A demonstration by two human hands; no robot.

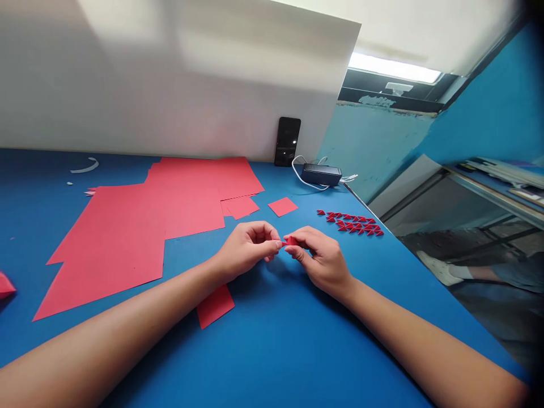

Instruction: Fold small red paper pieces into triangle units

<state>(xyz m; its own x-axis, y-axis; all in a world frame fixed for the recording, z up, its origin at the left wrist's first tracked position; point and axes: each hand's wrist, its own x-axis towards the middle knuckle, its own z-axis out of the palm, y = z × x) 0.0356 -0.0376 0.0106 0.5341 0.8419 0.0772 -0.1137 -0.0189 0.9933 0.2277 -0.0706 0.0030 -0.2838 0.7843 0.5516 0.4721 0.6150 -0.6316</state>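
Observation:
Between my two hands, just above the blue table, is a small folded piece of red paper (291,241). My left hand (250,245) is closed, pinching the paper's left tip between thumb and fingers. From the other side my right hand (321,258) grips the same piece, its thumb below and forefinger above. The fingers hide part of the folds. Below my left wrist lies a red paper square (216,306), partly covered by the forearm. Another red square (283,207) rests just beyond my hands. To the right, several small folded red triangles (352,224) sit in rows.
Large red paper sheets (127,226) overlap across the left of the blue table (297,351). A phone (288,141) leans on the white board behind. Near it sits a dark box (322,174) with a white cable. A person's leg (488,273) shows beyond the table's right edge.

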